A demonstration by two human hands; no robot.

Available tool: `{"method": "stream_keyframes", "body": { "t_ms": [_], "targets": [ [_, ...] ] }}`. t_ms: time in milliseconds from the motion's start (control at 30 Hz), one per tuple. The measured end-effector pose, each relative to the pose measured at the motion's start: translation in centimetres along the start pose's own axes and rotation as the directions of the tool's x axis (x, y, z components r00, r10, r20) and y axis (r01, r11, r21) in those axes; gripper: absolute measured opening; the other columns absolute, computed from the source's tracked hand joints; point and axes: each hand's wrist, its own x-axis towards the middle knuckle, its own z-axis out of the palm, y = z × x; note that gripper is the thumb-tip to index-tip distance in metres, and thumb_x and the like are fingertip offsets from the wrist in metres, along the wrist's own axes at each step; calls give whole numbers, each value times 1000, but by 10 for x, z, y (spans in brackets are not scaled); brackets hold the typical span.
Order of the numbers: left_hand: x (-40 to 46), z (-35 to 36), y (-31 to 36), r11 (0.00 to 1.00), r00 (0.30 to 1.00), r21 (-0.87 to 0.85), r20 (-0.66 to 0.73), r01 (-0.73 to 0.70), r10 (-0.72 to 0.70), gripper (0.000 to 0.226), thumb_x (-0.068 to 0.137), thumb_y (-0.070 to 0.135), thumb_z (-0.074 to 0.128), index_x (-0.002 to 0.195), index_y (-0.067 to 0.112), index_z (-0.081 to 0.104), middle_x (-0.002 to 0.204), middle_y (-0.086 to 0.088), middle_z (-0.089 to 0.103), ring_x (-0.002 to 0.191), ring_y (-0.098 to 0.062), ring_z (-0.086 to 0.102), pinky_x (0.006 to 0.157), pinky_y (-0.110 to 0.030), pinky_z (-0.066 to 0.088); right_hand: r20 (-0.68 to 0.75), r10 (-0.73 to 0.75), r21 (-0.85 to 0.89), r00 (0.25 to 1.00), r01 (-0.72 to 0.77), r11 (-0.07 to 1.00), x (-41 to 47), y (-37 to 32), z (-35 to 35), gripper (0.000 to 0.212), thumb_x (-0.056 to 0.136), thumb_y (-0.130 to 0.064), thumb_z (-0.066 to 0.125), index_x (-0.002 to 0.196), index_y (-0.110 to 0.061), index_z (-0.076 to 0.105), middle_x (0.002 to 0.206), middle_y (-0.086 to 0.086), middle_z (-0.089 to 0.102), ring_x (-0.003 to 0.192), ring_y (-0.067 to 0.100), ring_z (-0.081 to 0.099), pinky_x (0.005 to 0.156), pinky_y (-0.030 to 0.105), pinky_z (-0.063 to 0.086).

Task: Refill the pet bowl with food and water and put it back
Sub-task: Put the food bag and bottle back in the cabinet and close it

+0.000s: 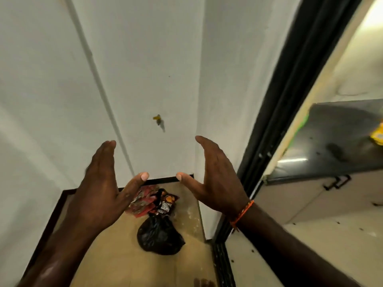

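Observation:
My left hand (103, 183) and my right hand (215, 179) are raised side by side in front of a white wall corner, palms facing each other, fingers spread, thumbs nearly meeting. Neither hand holds anything. An orange thread band circles my right wrist. No pet bowl is in view. Below my hands, on the beige floor, lie a black plastic bag (159, 237), a black snack packet (166, 204) and a crumpled red wrapper (143, 200).
White walls (145, 59) close in ahead and to the left. A black door frame (290, 100) runs down the right. Beyond it are a dark counter (331, 141), a yellow packet (378, 135) on its right edge, and a cabinet with a black handle (336, 182).

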Motion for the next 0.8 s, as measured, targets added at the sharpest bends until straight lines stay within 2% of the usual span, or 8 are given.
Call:
{"method": "stream_keyframes", "body": {
  "t_ms": [133,267,433,567,800],
  "targets": [
    [11,18,45,989,989,-69,60,-130,134,97,82,66,57,157,24,10,164,-2,19,148,-23,28,115,-50,34,-93,81,-96,992,-89,991,-29,21,-45,91,88,-61,68,156,-16,29,159,2,38,145,15,36,116,29,31],
    [13,34,92,950,952,-140,87,-279,293,98,83,68,55,158,25,9,164,0,17,148,-20,25,117,-45,31,-180,156,-164,971,-186,969,-54,41,-90,90,87,-60,69,155,-15,31,156,4,41,140,19,44,113,37,42],
    [15,53,145,892,902,-221,93,-394,421,95,82,72,52,157,29,13,162,4,24,148,-15,25,115,-35,27,-286,219,-190,933,-280,941,-79,62,-138,90,86,-61,70,154,-17,30,154,7,44,138,22,47,111,40,45],
    [12,80,189,831,829,-234,136,-504,542,88,83,70,54,155,29,23,158,5,33,144,-12,30,110,-26,25,-354,265,-204,897,-351,914,-105,85,-168,91,86,-62,69,154,-17,30,153,5,43,134,18,49,107,34,45],
    [7,142,278,700,679,-300,189,-648,709,78,82,72,52,146,30,41,153,8,39,140,-9,36,110,-25,32,-445,323,-253,835,-463,849,-154,147,-220,89,87,-62,69,154,-17,31,153,3,42,138,18,45,110,41,46]
  ]
}}
